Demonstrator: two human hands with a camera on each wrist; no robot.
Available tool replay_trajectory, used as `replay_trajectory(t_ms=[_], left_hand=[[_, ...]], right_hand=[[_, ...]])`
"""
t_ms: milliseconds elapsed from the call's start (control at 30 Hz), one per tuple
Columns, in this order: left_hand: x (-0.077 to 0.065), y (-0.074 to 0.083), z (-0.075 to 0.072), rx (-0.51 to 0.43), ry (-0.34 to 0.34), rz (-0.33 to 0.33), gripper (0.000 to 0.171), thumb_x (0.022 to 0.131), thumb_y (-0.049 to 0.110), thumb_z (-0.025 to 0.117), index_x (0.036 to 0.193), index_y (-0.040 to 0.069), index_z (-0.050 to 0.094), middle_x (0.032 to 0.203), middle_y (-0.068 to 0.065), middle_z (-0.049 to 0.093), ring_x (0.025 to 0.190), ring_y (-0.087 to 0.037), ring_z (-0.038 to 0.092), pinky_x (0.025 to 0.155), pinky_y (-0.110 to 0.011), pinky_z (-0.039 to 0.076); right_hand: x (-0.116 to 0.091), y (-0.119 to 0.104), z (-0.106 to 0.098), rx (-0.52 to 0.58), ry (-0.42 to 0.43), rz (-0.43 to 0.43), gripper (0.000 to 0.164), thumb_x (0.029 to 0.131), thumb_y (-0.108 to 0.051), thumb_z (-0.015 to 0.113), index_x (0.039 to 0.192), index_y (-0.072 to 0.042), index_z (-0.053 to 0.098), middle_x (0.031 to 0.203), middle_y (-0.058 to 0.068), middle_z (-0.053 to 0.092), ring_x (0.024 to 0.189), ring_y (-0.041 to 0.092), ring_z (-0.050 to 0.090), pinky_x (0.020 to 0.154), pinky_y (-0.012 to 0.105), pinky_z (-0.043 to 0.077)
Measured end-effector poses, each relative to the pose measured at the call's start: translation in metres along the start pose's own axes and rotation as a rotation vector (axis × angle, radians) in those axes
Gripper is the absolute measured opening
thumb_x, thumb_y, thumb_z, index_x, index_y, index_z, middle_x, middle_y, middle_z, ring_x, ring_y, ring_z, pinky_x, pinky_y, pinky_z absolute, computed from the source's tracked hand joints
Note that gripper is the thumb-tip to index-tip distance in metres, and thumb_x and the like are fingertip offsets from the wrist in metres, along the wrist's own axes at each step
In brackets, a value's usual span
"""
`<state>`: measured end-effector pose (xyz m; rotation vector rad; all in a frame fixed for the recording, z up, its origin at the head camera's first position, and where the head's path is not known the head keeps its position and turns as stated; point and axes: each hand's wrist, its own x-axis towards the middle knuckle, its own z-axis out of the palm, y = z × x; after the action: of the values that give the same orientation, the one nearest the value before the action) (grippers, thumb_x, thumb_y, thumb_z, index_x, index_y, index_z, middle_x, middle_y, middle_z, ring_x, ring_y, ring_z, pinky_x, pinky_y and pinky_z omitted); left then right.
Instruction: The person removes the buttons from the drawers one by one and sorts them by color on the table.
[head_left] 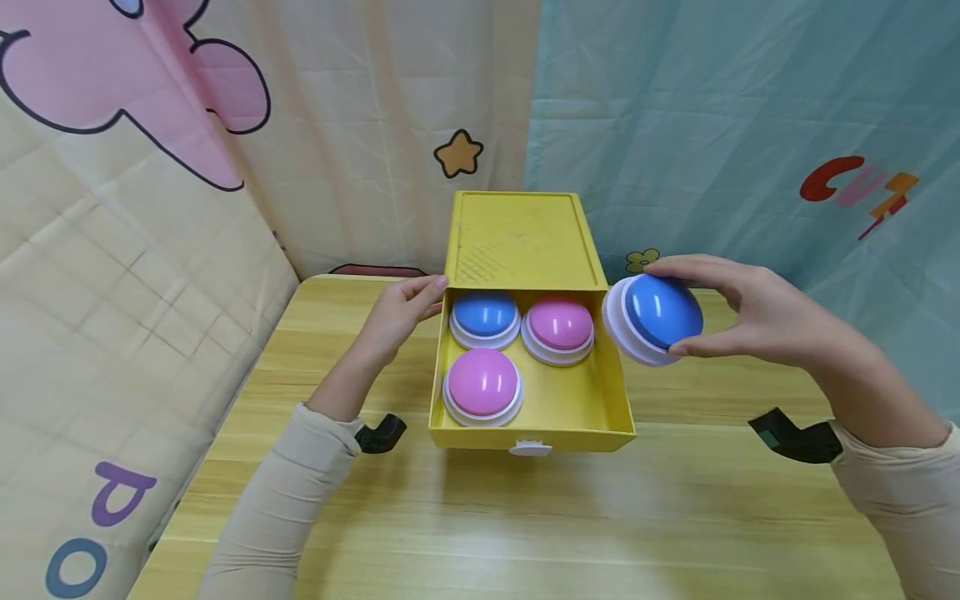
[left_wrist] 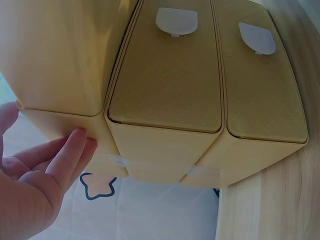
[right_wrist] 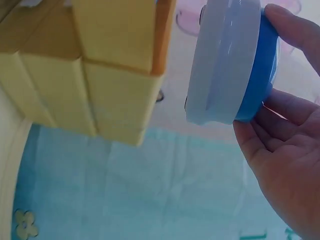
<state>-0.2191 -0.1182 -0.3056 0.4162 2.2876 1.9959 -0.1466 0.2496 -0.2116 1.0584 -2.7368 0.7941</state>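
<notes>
A yellow drawer unit [head_left: 525, 242] stands at the back of the table, its top drawer [head_left: 573, 400] pulled out. Inside that drawer lie a blue dome button [head_left: 485, 315], a pink one [head_left: 559, 325] behind on the right and another pink one [head_left: 482, 383] in front on the left, each on a white round base. Thumb and fingers of my right hand [head_left: 738, 308] grip a second blue dome button [head_left: 664, 312], held tilted in the air just right of the drawer. My left hand [head_left: 401, 315] touches the unit's left side near its top, fingers fairly straight.
Two closed drawers with white pull tabs [left_wrist: 176, 21] sit below the pulled-out one. The wooden table [head_left: 525, 533] carries the unit. Printed curtains [head_left: 712, 125] hang close behind and on the left. Both wrists wear a black camera mount [head_left: 381, 434].
</notes>
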Motion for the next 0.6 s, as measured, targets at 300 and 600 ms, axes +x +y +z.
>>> replay_trajectory(t_ms=[300,600], left_hand=[[0.002,-0.002,-0.001,-0.009,-0.010,0.007,0.048,0.092,0.031,0.051,0.124,-0.006,0.049,0.122,-0.017,0.052,0.111,-0.022,0.051,0.093,-0.037,0.042],[0.002,-0.003,-0.001,-0.014,-0.008,0.014,0.048,0.092,0.031,0.051,0.123,-0.005,0.051,0.121,-0.016,0.053,0.110,-0.022,0.051,0.092,-0.036,0.043]], right_hand=[[-0.013,0.067,0.022,0.107,-0.009,0.317,0.070,0.070,-0.013,0.078,0.131,-0.009,0.044,0.128,0.012,0.044,0.113,0.023,0.040,0.082,0.016,0.042],[-0.020,0.128,0.074,0.161,-0.070,0.430,0.078,0.074,-0.029,0.075,0.133,0.005,0.037,0.128,0.027,0.040,0.114,0.043,0.038,0.087,0.057,0.040]])
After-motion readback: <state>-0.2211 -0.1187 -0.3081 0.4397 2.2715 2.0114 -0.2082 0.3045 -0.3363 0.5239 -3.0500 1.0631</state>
